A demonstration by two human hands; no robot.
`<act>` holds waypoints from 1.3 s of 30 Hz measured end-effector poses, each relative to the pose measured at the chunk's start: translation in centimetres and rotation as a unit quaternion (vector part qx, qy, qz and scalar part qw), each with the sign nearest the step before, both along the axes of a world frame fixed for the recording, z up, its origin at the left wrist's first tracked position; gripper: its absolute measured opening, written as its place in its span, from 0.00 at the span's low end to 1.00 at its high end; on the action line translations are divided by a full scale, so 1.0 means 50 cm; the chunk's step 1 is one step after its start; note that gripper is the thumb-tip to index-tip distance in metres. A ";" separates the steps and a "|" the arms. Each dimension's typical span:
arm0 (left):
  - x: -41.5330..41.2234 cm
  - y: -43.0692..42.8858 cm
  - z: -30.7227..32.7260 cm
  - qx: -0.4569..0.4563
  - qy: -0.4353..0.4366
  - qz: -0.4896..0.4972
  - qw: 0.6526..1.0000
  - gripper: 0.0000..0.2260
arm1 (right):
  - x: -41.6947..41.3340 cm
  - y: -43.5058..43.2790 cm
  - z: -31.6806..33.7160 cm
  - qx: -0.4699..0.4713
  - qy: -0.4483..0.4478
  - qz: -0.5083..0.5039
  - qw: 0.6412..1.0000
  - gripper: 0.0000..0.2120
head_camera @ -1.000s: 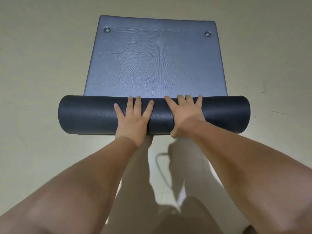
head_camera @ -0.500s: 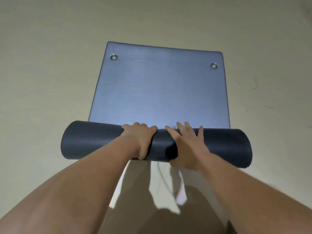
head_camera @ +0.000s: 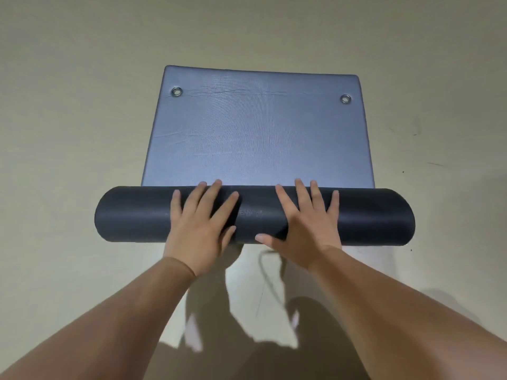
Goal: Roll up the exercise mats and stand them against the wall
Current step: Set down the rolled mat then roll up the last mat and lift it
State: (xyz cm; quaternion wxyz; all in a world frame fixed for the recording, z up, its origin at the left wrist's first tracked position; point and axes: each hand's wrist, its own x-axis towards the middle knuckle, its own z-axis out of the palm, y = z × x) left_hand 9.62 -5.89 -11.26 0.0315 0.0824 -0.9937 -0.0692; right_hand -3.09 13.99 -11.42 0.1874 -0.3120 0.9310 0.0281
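Rolling step underway: left hand (head_camera: 199, 226) and right hand (head_camera: 304, 223) lie flat, fingers spread, on the rolled part of the grey exercise mat (head_camera: 258, 133) on the floor (head_camera: 68, 133). Next move, likely: push the roll evenly toward the grommet (head_camera: 176, 91) end.

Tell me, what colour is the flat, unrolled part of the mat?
Greyish blue, lighter than the dark rolled part; the head view shows it.
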 end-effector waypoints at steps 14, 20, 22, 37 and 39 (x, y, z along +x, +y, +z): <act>-0.211 -0.007 -0.003 0.005 -0.200 0.039 0.979 0.70 | -0.018 0.010 -0.043 -0.070 0.073 -0.013 0.995 0.45; -0.179 -0.001 -0.022 -0.050 -0.175 -0.012 0.983 0.63 | -0.183 -0.081 -0.017 0.003 0.032 -0.014 0.999 0.65; -0.175 -0.003 -0.044 -0.062 -0.206 -0.010 0.977 0.63 | -0.218 -0.096 -0.015 0.017 0.044 0.001 0.999 0.70; -0.326 -0.056 -0.010 -0.114 -0.176 0.022 0.977 0.40 | -0.277 -0.148 0.002 0.032 0.025 0.028 0.999 0.61; -0.301 -0.048 0.006 -0.110 -0.181 0.001 0.977 0.39 | -0.240 -0.128 0.012 0.031 0.004 0.019 0.999 0.60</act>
